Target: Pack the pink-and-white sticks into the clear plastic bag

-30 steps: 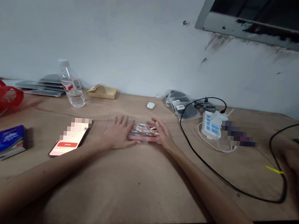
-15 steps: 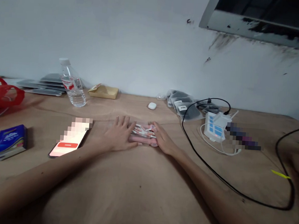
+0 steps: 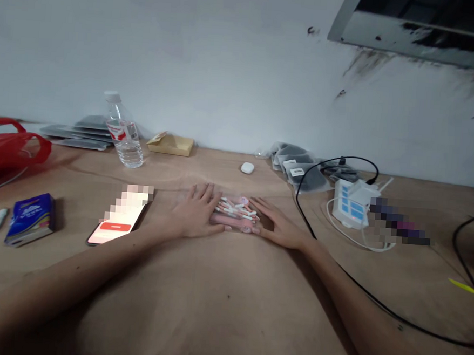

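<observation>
Your left hand lies flat, palm down, fingers spread and loose, against the left side of a small pile of pink and white pieces in the middle of the table. Your right hand lies just as flat and loose at the pile's right side, grasping nothing; both forearms reach in from the near edge.

Left of your left hand, a phone with a lit screen lies face up, and nearer the left edge sit a blue packet and a white cable end. A black cable runs close past your right wrist and curves toward the right edge. Beyond it, a white charger block stands with cords.

Toward the far edge, along the wall, stand a red bag, a water bottle, a flat cardboard box, a small white case and grey pouches.

The pile looks like short pink sticks with white tips, heaped loosely.
</observation>
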